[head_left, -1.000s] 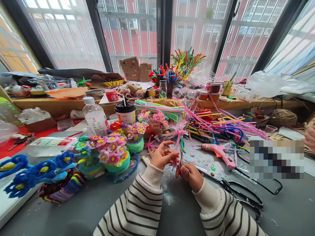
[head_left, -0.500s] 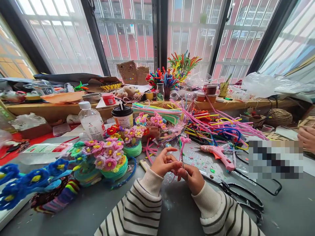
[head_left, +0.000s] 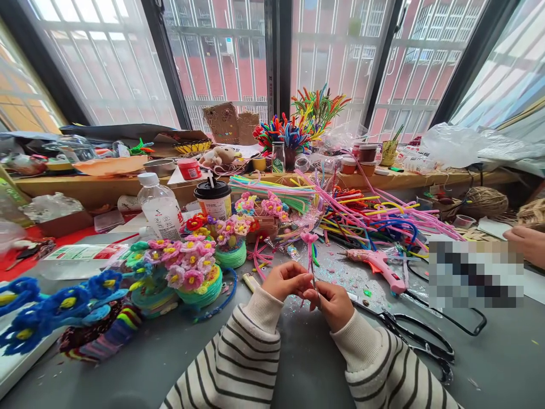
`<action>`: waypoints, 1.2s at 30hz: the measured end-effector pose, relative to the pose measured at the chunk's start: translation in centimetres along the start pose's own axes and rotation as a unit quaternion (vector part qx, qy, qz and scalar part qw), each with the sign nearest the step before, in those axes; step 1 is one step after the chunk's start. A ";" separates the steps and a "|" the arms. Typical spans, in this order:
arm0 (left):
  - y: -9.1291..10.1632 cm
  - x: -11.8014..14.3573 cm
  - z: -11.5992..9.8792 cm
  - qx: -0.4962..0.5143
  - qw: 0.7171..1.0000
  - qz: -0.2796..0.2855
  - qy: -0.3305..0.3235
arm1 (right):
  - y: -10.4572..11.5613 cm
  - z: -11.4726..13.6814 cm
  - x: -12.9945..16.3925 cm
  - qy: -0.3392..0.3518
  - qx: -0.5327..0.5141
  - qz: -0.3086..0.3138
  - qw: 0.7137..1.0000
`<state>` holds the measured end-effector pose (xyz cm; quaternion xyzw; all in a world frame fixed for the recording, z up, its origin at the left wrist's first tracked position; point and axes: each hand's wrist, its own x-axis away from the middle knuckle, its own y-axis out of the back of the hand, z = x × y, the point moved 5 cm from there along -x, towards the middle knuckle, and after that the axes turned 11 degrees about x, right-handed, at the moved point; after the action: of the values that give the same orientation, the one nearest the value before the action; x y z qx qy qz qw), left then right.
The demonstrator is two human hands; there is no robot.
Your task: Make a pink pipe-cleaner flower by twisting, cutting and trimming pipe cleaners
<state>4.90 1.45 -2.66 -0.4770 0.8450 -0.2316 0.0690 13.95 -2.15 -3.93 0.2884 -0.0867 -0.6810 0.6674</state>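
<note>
Over the middle of the table, both hands pinch the stem of a small pink pipe-cleaner flower [head_left: 309, 238], its head upright above the fingers. My left hand [head_left: 286, 280] is closed, with thumb and forefinger pressed on the stem. Just to the right and touching it, my right hand [head_left: 334, 304] is closed around the stem's lower part. A thin greyish strand runs down between the fingertips; what it is I cannot make out. A short green pipe-cleaner piece [head_left: 314, 254] shows beside the stem. Large black-handled scissors [head_left: 419, 335] lie right of my right hand.
A pink glue gun [head_left: 378, 266] lies right of my hands. Behind are bundled pipe cleaners [head_left: 276, 192]. Flower pots [head_left: 198, 287], a water bottle [head_left: 158, 205] and a lidded cup [head_left: 213, 199] stand left. A co-worker's hand [head_left: 528, 243] is at the right edge.
The pink flower has turned and tipped a little to the left, and the green piece shows more. My left fingers have curled in closer. The co-worker's hand has shifted slightly left.
</note>
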 end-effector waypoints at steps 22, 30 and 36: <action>-0.7 0.3 -0.2 -0.006 0.998 0.056 0.001 | -0.1 0.0 0.1 0.019 0.045 0.016 0.999; -0.2 0.1 -0.8 -0.047 0.997 0.004 -0.054 | -0.1 0.1 0.0 0.006 0.100 -0.003 0.995; -0.5 0.2 -0.8 -0.041 0.997 0.034 -0.049 | -0.4 0.6 0.1 0.024 0.100 0.021 0.994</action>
<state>4.87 1.30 -1.67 -0.4609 0.8654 -0.1702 0.0988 13.30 -2.38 -3.70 0.3683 -0.1441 -0.6476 0.6513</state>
